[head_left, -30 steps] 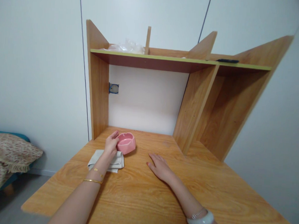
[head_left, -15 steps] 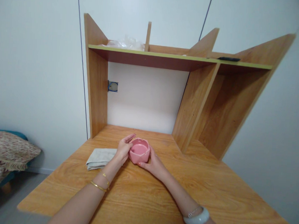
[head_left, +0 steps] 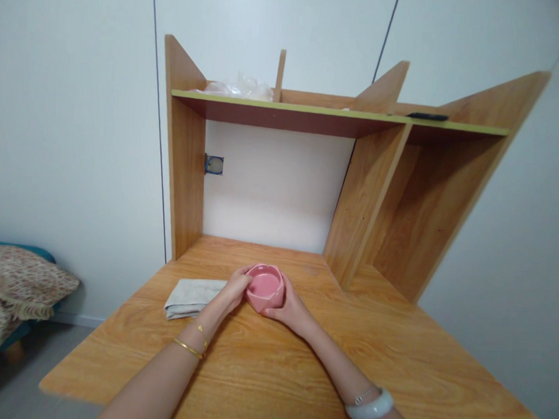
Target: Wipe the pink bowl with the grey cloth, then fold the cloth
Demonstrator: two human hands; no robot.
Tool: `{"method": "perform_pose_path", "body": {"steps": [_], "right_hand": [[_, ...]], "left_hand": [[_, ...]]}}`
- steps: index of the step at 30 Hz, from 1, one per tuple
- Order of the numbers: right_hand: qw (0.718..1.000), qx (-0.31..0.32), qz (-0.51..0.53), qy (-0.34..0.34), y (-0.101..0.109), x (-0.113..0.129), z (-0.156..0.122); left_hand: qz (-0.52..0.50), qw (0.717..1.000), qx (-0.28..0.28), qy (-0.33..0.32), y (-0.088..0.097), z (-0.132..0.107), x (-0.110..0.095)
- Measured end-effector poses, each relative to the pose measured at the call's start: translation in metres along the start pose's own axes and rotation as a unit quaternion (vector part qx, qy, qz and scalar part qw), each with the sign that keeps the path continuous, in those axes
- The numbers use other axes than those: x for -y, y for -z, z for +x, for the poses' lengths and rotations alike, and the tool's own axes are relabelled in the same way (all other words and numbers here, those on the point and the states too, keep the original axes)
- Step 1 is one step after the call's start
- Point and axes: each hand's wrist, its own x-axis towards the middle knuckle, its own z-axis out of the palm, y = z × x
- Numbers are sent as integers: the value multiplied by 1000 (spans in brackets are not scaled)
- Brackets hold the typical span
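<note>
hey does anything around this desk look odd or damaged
The wall box looks odd: it seems to lack a cover, with blue wire apparently showing, beside the left panel. The pink bowl shows no obvious damage.

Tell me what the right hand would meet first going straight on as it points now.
The pink bowl: the right hand touches its side, with no gap showing, though depth beyond is unclear.
</note>
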Motion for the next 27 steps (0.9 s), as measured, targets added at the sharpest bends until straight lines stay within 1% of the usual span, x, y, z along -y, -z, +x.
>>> {"method": "perform_pose_path", "body": {"steps": [4, 8, 10, 12, 16, 20, 27], "right_hand": [[1000, 4, 15, -2, -1, -5, 2], [1000, 3, 26, 8, -1, -8, 2], [999, 1, 32, 15, 0, -8, 3], [999, 2, 36, 24, 2, -7, 4], [999, 8, 34, 42, 8, -7, 6], [999, 2, 16, 50, 11, -7, 5], [999, -12, -11, 45, 11, -3, 3]], "left_hand": [[8, 1000, 21, -12, 2, -4, -6], [8, 997, 61, -39, 2, -8, -14], [-5, 996, 79, -31, 2, -9, -15], [-23, 995, 92, -11, 1, -9, -15], [-60, 993, 95, 18, 1, -8, -11], [-77, 992, 101, 26, 2, -6, -8], [-72, 993, 88, 44, 3, -7, -9]]}}
